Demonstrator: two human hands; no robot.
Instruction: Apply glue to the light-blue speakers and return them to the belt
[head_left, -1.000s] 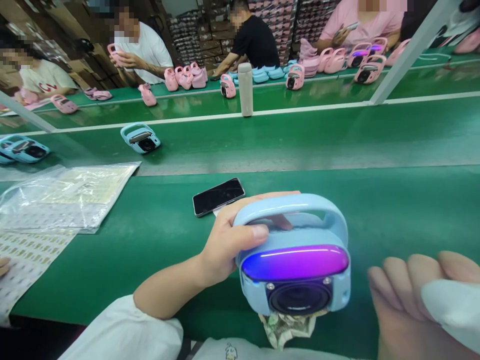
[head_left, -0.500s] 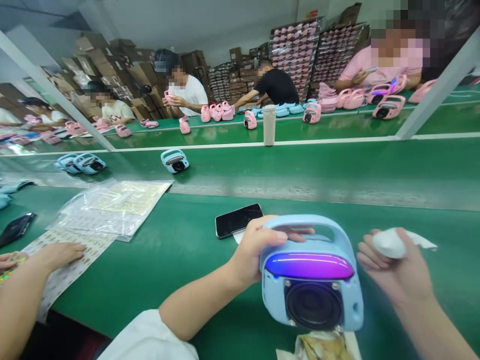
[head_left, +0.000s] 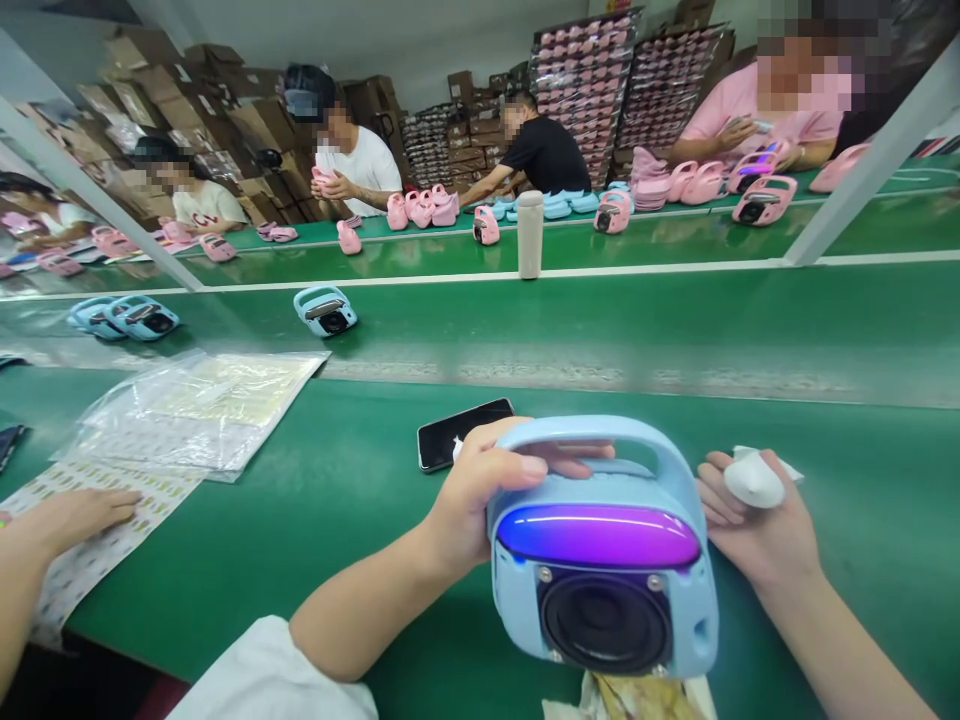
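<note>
In the head view, the light-blue plastic speaker with rounded corners and an arched carrying handle [head_left: 604, 560] is between the two hands, at the near side of the green surface [head_left: 300, 540]. Its long axis goes from left to right, and its front faces the person. On this front, a glossy oval light strip, blue to purple [head_left: 600, 535], lies above a round black driver [head_left: 606, 622].

The left hand [head_left: 476, 490] grasps the speaker at its upper left end; the thumb lies over the top and the fingers pass below the handle. The right hand [head_left: 765, 535] is curled around a soft-looking white wad [head_left: 754, 480], just beside the right end of the speaker. So the left hand is on the speaker, while the right hand is the nearer one to its right end. Whether the right fingers touch it cannot be told.

Below the speaker, a crumpled yellowish paper-like piece [head_left: 645, 697] is partly visible. The flat black phone [head_left: 450, 440] lies on the surface, farther and to the left, partly behind the left hand.
</note>
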